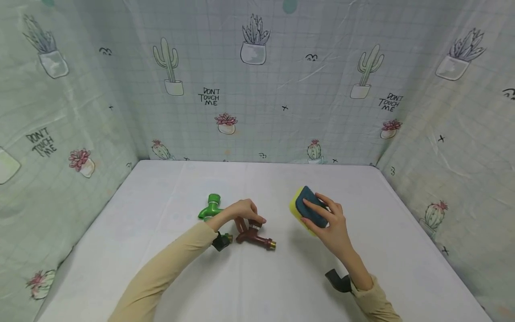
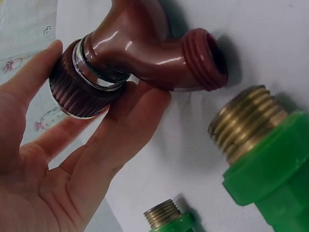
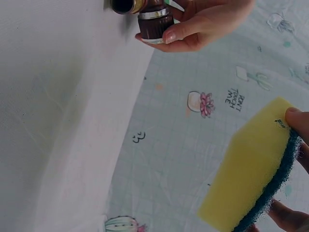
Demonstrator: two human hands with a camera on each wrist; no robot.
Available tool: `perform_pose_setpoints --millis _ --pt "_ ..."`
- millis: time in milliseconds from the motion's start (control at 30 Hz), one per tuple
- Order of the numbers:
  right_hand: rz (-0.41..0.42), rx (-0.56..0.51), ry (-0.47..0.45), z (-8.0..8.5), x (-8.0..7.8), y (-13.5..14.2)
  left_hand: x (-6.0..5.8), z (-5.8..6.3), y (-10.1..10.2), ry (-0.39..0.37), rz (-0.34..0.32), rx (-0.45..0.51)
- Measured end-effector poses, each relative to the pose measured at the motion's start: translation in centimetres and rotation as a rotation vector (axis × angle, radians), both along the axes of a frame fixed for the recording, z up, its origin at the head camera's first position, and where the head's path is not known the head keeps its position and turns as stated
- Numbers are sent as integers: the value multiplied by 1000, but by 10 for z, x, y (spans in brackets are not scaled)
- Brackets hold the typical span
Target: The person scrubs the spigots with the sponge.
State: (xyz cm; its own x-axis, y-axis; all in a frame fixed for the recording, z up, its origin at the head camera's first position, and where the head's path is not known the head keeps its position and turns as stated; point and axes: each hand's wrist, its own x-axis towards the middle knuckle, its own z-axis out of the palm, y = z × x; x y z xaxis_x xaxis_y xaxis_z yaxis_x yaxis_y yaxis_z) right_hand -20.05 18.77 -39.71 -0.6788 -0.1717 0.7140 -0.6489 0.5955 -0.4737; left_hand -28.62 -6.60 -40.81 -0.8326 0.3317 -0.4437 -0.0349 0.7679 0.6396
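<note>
My left hand point(image 1: 241, 211) grips the ribbed round knob of a dark brown-red faucet point(image 1: 254, 238) lying on the white table; thumb and fingers curl round the knob point(image 2: 79, 87). The faucet's brass threaded end points right in the head view. Off to the right, my right hand point(image 1: 331, 223) holds a sponge point(image 1: 311, 208) above the table, with fingers on its dark blue-green scouring side. Its yellow foam side point(image 3: 251, 164) faces the left hand. Green faucets point(image 1: 211, 208) lie just left of the brown-red one, partly hidden behind the left hand and wrist.
Brass threaded ends point(image 2: 248, 121) of the green faucets sit close to the brown-red faucet's spout. A patterned cloth point(image 1: 257, 103) with cactus drawings walls the white table point(image 1: 257, 286) at the back and sides. Black straps or camera mounts point(image 1: 339, 281) hang at both wrists.
</note>
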Motion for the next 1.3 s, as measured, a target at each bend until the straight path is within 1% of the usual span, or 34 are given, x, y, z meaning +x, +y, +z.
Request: perform_pose_setpoints --millis 100,300,367,500,600,733,933,1133,1300 --pt "-2 4 -2 0 0 0 -1 -2 1 14 4 -7" --pt "0 13 26 0 -2 1 -1 -6 3 162 -54 -81" --pt "2 14 27 0 -2 0 -1 -7 2 170 -56 -76" --pt "7 13 13 2 -2 0 -1 -6 -2 68 -23 2" --pt "4 12 6 2 -1 0 -2 -3 -5 -50 12 73" --pt "-2 13 5 1 -1 1 -4 0 -8 -144 42 136" --pt "-16 33 -4 -1 -3 5 -2 1 -15 -179 82 194" --pt "-35 73 16 -8 -9 17 6 4 -21 -228 99 240" --pt "-47 115 32 -14 -12 29 11 5 -25 -226 112 261"
